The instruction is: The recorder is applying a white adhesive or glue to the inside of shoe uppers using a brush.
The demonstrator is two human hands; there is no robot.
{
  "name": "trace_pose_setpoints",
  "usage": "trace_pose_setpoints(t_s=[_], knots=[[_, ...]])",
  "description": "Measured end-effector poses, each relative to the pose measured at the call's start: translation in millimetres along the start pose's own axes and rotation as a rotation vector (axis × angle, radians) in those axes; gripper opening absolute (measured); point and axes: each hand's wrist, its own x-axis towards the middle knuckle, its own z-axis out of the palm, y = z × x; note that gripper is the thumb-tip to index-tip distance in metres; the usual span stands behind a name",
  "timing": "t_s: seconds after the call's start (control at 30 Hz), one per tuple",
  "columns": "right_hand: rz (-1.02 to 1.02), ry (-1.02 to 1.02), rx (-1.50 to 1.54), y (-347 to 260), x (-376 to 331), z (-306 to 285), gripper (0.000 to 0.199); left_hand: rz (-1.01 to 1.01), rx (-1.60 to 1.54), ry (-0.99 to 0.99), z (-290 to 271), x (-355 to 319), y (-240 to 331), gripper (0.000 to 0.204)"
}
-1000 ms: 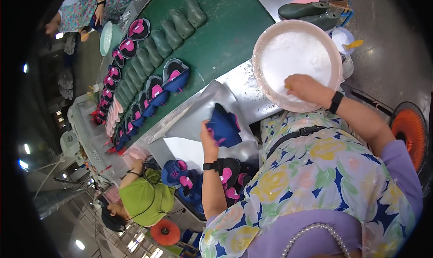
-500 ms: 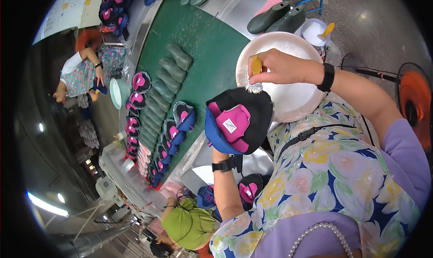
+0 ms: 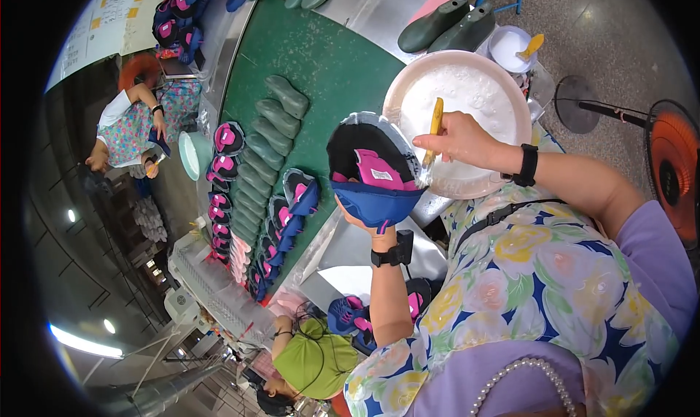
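- My left hand (image 3: 368,224) grips a shoe upper (image 3: 372,172) from below, fingers wrapped around its blue heel end; most of the hand is hidden behind the piece.
- The shoe upper, black and blue with a pink tongue, sits raised in front of my chest, just left of the white basin (image 3: 503,89). Its underside faces up toward me, rimmed in pale grey.
- Its long axis runs near-vertical in the head view: blue end toward my wrist, black toe end pointing away toward the green conveyor belt (image 3: 328,59).
- My right hand (image 3: 456,140) pinches a yellow-handled brush (image 3: 433,136) between thumb and fingers. The handle stands nearly upright; the bristle end points down and touches the right edge of the upper.
- The basin holds white liquid and lies behind my right hand.
- On the belt lie rows of dark green shoe lasts (image 3: 273,136) and more pink-and-blue uppers (image 3: 292,205).
- A person in a green cap (image 3: 313,366) sits below; another person (image 3: 127,129) works at far left.
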Motion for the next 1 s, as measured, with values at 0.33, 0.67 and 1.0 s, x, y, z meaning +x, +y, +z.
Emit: trace_pose_setpoints(t_s=[0.33,0.67,1.0], knots=[[-0.36,-0.056,-0.063,-23,-8,-32,0.018,-0.734,-0.766,-0.365,-30,13,-14,0.029],[-1.022,-0.197,-0.148,-32,13,2,0.021,-1.51,-1.381,-0.654,17,-26,72,0.045],[-0.642,-0.28,-0.38,-16,29,-25,0.023,-1.486,-1.557,-0.543,6,-35,36,0.045]])
